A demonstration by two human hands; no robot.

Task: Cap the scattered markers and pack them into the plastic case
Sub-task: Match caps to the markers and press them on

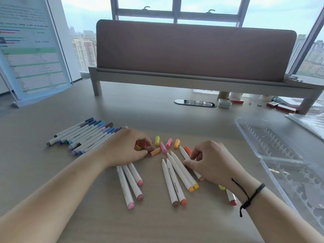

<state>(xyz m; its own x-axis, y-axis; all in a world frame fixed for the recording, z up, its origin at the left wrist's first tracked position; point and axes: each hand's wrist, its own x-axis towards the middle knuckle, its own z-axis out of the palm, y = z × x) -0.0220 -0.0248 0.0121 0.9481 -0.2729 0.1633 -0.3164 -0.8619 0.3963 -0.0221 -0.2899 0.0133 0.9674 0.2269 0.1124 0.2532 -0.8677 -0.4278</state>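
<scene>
At desk centre, left hand (125, 148) pinches a brown cap (151, 149) among loose caps (163, 146); right hand (210, 159), at 3 o'clock of it, pinches an uncapped marker (185, 156). Capped markers (84, 135) lie at 10 o'clock, the open plastic case (273, 148) at 3 o'clock. Likely risks: cap colour mismatched to barrel, bare tips marking the desk (140, 111), round barrels rolling when nudged.

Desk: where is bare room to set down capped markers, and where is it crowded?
Bare desk lies between the capped marker row and the cable port, and along the near edge below the uncapped markers. Crowded: loose caps between the left hand and right hand. The plastic case fills the right.
</scene>
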